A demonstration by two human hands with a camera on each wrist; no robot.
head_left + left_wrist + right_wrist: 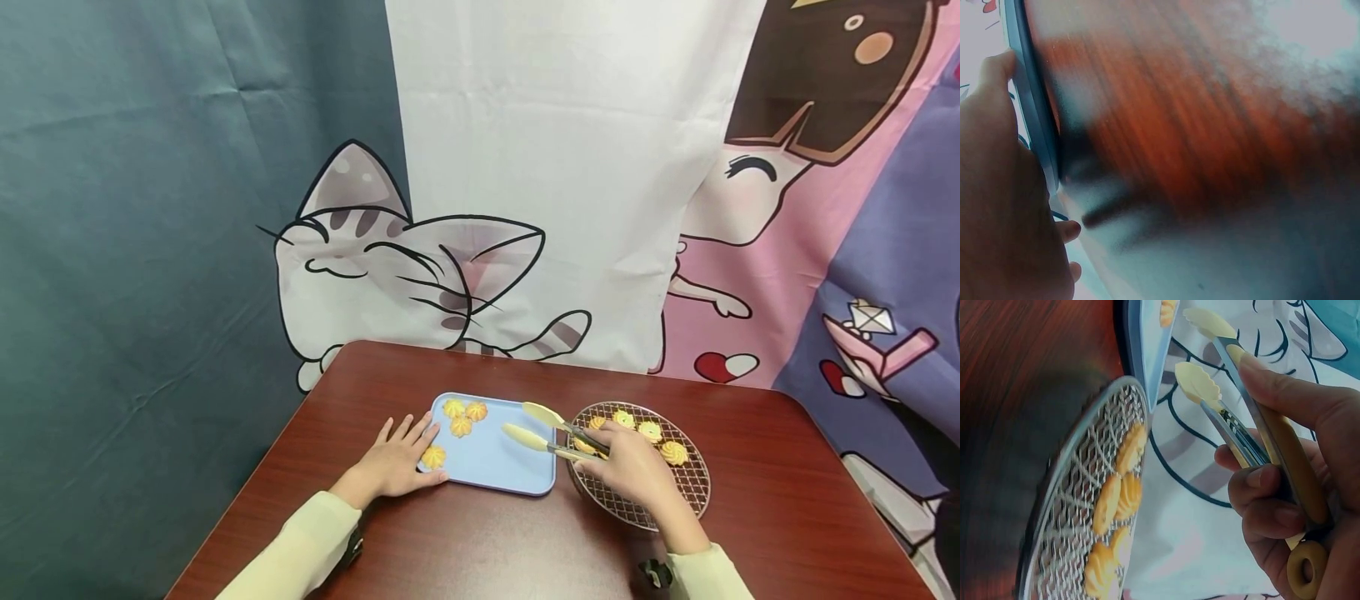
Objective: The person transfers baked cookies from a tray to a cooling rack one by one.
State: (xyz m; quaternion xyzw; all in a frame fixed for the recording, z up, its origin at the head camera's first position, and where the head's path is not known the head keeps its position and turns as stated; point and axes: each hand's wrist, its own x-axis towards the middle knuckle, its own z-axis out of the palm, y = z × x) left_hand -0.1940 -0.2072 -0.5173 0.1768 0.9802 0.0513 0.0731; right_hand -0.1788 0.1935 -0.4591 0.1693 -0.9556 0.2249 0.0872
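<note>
My left hand (393, 462) rests at the left edge of a light blue tray (495, 462), fingers spread and straight, with the thumb along its near left corner. Three piped cookies (461, 426) sit together at the tray's far left, and another cookie (433, 457) lies beside my left hand. My right hand (637, 471) holds a pair of tongs (525, 437) with pale yellow tips. Those tips are spread apart over the tray's right part, nothing between them. Below my right hand is a round wire rack (693, 487) bearing several cookies (1107, 503), partly hidden by the hand.
The tray and rack stand side by side on a reddish-brown wooden table (495, 550). Behind the table hangs a curtain (585, 167) printed with a cartoon cat and a cartoon figure.
</note>
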